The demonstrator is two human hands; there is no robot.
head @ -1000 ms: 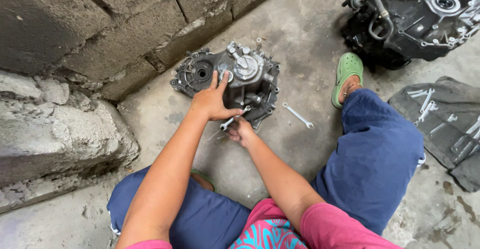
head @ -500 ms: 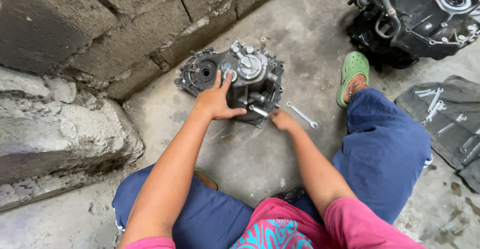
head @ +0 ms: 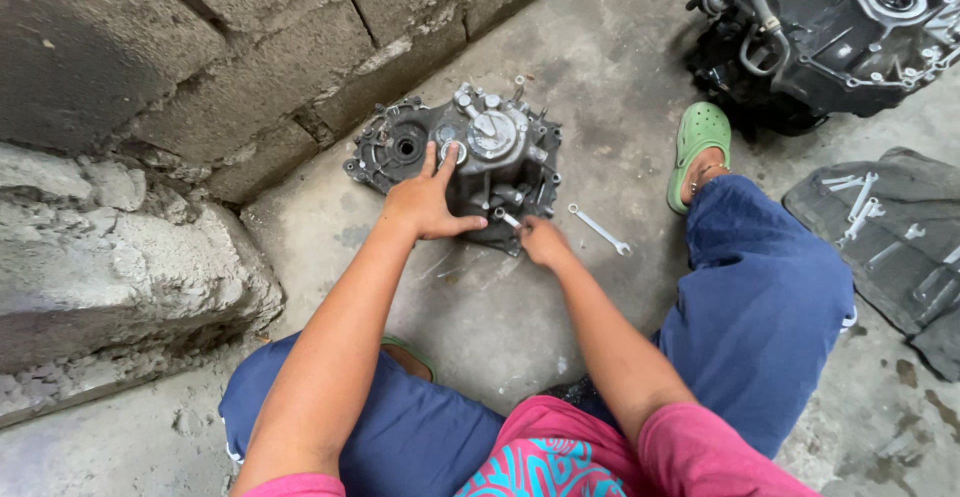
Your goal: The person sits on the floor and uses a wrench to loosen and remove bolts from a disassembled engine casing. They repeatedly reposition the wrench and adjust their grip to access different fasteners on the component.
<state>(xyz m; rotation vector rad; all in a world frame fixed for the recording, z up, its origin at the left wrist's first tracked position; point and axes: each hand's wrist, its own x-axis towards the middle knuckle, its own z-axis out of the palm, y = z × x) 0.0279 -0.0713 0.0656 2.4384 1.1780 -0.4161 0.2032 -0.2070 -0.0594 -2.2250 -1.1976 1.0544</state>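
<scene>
While left hand [head: 425, 202] presses engine cover [head: 470, 162] (flat, open), right hand [head: 543, 242] grip seemingly pinches small tool [head: 508, 220].

There is a single view, from a camera on the person's head that looks steeply down and forward over both forearms at the grey engine cover [head: 460, 157] lying on the concrete floor [head: 600, 67]. It sits close, about an arm's reach above the engine cover, which falls a little above the middle of the frame. Past the engine cover the view runs to the block wall [head: 200, 47] on the left and to the black engine [head: 830, 27] at the upper right corner.
</scene>
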